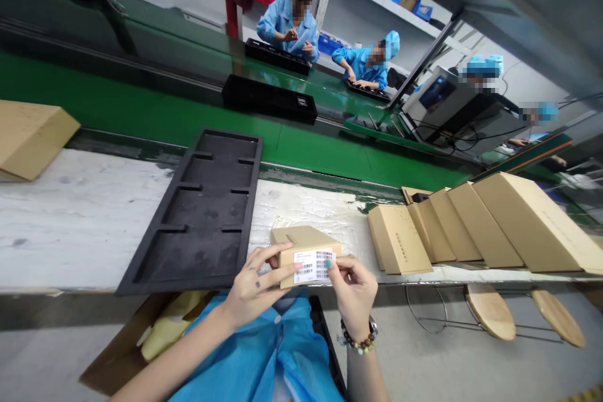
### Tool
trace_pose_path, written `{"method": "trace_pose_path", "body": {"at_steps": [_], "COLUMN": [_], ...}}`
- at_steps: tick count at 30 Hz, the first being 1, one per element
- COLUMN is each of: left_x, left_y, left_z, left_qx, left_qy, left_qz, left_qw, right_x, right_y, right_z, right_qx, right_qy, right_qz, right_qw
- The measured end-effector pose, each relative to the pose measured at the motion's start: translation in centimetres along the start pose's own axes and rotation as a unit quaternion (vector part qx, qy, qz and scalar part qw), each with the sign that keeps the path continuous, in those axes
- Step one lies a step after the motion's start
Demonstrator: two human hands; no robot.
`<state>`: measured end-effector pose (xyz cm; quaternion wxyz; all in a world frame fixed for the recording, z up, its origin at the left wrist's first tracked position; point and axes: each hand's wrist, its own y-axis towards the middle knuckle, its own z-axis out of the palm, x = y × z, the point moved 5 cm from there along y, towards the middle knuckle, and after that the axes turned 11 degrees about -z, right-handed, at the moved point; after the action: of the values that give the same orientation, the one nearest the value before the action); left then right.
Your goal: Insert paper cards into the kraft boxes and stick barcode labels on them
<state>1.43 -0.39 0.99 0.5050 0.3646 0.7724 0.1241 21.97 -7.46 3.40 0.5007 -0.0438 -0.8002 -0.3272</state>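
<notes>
A small brown cardboard box rests on the white bench top at its front edge. On the side facing me is a white barcode label. My left hand grips the box from the left, its fingers reaching over the top edge and across the front beside the label. At the label's right end, my right hand is closed, with the thumb pressed on the label and the other fingers curled behind. Whether that end of the label lies flat on the box is hidden by the thumb.
A black compartment tray lies left of the box. Several cardboard boxes lean in a row to the right; another carton sits far left. Beyond runs a green conveyor with a black foam case. Co-workers sit across it.
</notes>
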Motion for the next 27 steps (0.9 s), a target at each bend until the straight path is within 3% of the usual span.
{"method": "trace_pose_path", "body": {"at_steps": [27], "left_x": [-0.18], "left_y": [0.16], "left_z": [-0.19], "left_qx": [0.001], "left_qy": [0.017], "left_qz": [0.000], "left_qw": [1.000], "right_x": [0.34], "right_y": [0.15], "right_z": [-0.02], "right_qx": [0.012], "right_qy": [-0.011], "right_qz": [0.002], "right_qw": [1.000]}}
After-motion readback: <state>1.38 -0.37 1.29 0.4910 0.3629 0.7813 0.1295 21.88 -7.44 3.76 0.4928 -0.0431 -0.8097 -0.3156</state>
